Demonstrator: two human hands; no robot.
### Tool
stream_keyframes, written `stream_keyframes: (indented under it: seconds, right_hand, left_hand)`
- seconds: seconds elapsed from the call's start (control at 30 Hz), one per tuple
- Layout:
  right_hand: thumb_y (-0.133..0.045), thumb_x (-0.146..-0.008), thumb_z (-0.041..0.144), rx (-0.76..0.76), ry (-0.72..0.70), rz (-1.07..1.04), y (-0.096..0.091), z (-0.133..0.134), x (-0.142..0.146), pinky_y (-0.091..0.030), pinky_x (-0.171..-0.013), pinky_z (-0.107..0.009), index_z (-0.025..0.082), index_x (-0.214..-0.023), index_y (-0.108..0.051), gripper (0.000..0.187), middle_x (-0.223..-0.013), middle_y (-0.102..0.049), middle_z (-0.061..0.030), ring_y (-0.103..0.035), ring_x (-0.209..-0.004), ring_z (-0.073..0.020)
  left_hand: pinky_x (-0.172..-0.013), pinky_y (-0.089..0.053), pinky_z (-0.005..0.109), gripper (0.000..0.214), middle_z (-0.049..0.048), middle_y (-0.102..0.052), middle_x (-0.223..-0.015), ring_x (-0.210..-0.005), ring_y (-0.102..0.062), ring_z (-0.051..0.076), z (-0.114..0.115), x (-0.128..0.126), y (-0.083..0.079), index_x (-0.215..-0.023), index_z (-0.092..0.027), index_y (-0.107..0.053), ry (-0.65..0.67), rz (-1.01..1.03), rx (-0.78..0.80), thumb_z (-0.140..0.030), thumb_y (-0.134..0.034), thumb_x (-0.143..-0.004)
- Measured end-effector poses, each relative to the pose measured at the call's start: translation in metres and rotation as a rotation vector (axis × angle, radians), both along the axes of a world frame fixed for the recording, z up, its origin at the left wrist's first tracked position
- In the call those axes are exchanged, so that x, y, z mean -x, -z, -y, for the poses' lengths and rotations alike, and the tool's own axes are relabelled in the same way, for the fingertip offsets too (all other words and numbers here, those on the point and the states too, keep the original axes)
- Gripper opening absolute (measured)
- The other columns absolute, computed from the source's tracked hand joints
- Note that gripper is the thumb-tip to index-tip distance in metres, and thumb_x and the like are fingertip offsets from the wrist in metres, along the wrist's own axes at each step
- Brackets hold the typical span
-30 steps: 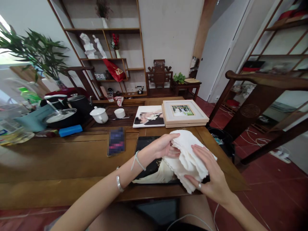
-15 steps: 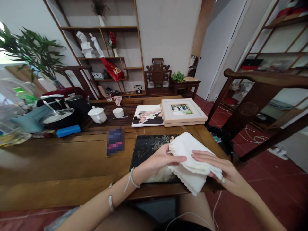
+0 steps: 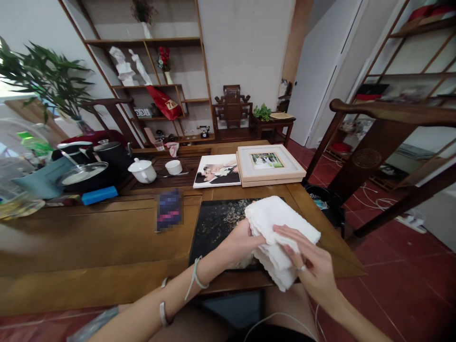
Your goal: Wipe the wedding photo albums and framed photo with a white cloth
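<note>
A white folded cloth (image 3: 285,213) is held between my two hands above the table's near right part. My left hand (image 3: 242,242) grips its left edge, thumb on top and the other fingers hidden beneath. From the right, my right hand (image 3: 306,256) closes on the cloth's near fold, its fingers pressed onto the top layer. Under the cloth lies a dark photo panel (image 3: 217,223) with pale blossoms on it; its right side is largely covered.
Beyond the panel lie a white photo print (image 3: 218,178) and stacked light-wood picture frames (image 3: 274,178). Left of them stand a white lidded cup (image 3: 142,172), a small white bowl (image 3: 174,167) and a blue block (image 3: 99,195). A dark wooden chair (image 3: 370,147) stands at the right.
My right hand has moved left and inward on the cloth, its fingers now bent over the fold. The cloth has shifted slightly left and its right end is folded in.
</note>
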State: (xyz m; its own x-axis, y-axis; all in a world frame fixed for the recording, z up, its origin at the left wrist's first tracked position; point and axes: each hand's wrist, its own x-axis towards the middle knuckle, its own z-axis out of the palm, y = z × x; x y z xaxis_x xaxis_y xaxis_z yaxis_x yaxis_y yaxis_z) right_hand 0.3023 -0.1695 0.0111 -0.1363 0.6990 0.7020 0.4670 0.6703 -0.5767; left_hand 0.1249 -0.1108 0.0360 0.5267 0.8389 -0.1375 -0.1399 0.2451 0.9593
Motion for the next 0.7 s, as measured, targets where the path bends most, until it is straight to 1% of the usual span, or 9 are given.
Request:
stream_keyframes:
  seconds: [0.07,0.13,0.27,0.33,0.43,0.5,0.57,0.63,0.7]
  right_hand:
    - [-0.05,-0.091,0.013,-0.109,-0.096,0.092,0.004,0.002,-0.001,-0.045,-0.102,-0.052,0.019,-0.13,-0.058,0.041,-0.126,-0.063,-0.0114,-0.057,-0.118,-0.0296]
    - [-0.05,-0.09,0.011,-0.142,-0.101,0.106,0.004,0.003,-0.002,-0.045,-0.101,-0.054,0.017,-0.132,-0.056,0.043,-0.128,-0.061,-0.013,-0.056,-0.119,-0.0305]
    - [-0.056,-0.086,0.006,-0.095,0.087,-0.033,-0.006,0.004,-0.001,-0.054,-0.086,-0.043,0.022,-0.116,-0.066,0.035,-0.108,-0.069,-0.0087,-0.065,-0.1,-0.0258]
    - [-0.057,-0.085,0.005,-0.156,0.144,-0.036,-0.008,0.003,0.0,-0.055,-0.077,-0.042,0.024,-0.112,-0.068,0.034,-0.098,-0.07,-0.0077,-0.065,-0.09,-0.0245]
    - [-0.056,-0.085,0.006,-0.272,0.124,0.039,-0.004,0.002,0.0,-0.055,-0.068,-0.039,0.024,-0.118,-0.065,0.038,-0.095,-0.07,-0.0084,-0.065,-0.082,-0.024]
    - [-0.054,-0.086,0.006,-0.293,0.111,0.087,0.001,0.003,-0.003,-0.056,-0.063,-0.036,0.023,-0.122,-0.061,0.041,-0.097,-0.071,-0.0093,-0.066,-0.08,-0.0232]
    - [-0.053,-0.085,0.006,-0.301,0.108,0.157,0.003,0.004,-0.007,-0.056,-0.059,-0.032,0.023,-0.126,-0.057,0.045,-0.099,-0.071,-0.009,-0.067,-0.078,-0.0216]
    - [-0.053,-0.085,0.005,-0.353,0.089,0.254,0.003,0.005,-0.01,-0.057,-0.061,-0.032,0.023,-0.128,-0.056,0.047,-0.104,-0.069,-0.01,-0.066,-0.083,-0.0224]
    - [-0.054,-0.084,0.009,-0.427,0.07,0.349,0.002,0.005,-0.01,-0.057,-0.069,-0.038,0.018,-0.128,-0.057,0.045,-0.113,-0.065,-0.0153,-0.064,-0.095,-0.0276]
  left_hand:
    - [-0.101,-0.044,0.045,0.047,0.0152,-0.069,-0.116,-0.113,-0.061,0.032,0.002,-0.002,-0.003,-0.11,-0.011,-0.066,-0.007,0.042,0.08,-0.025,-0.079,-0.068]
    - [-0.101,-0.044,0.044,0.048,0.0151,-0.069,-0.116,-0.113,-0.061,0.032,0.005,-0.003,-0.006,-0.112,-0.011,-0.066,-0.005,0.067,0.104,-0.026,-0.08,-0.068]
    - [-0.102,-0.044,0.04,0.062,0.0134,-0.066,-0.123,-0.117,-0.059,0.03,0.009,-0.004,-0.01,-0.121,-0.015,-0.06,0.084,0.111,0.021,-0.02,-0.083,-0.064]
    - [-0.101,-0.045,0.04,0.059,0.0135,-0.065,-0.124,-0.117,-0.059,0.029,0.009,-0.004,-0.011,-0.122,-0.015,-0.059,0.103,0.125,-0.021,-0.022,-0.081,-0.068]
    - [-0.1,-0.045,0.041,0.062,0.0137,-0.062,-0.128,-0.117,-0.058,0.029,0.007,-0.005,-0.011,-0.123,-0.016,-0.055,0.035,0.11,-0.012,-0.021,-0.082,-0.067]
    - [-0.099,-0.045,0.04,0.073,0.0133,-0.059,-0.13,-0.119,-0.056,0.028,0.005,-0.004,-0.01,-0.127,-0.018,-0.05,-0.038,0.087,0.027,-0.015,-0.083,-0.062]
    - [-0.095,-0.047,0.039,0.08,0.0124,-0.058,-0.129,-0.117,-0.056,0.027,0.003,-0.003,-0.01,-0.131,-0.022,-0.044,-0.083,0.058,0.075,-0.01,-0.081,-0.062]
    - [-0.087,-0.05,0.036,0.079,0.0109,-0.059,-0.127,-0.109,-0.06,0.024,0.001,-0.003,-0.011,-0.135,-0.026,-0.039,-0.089,0.023,0.118,-0.011,-0.075,-0.067]
    - [-0.08,-0.052,0.033,0.07,0.0093,-0.059,-0.124,-0.1,-0.063,0.021,0.001,-0.002,-0.014,-0.135,-0.028,-0.037,-0.081,-0.004,0.139,-0.018,-0.07,-0.075]
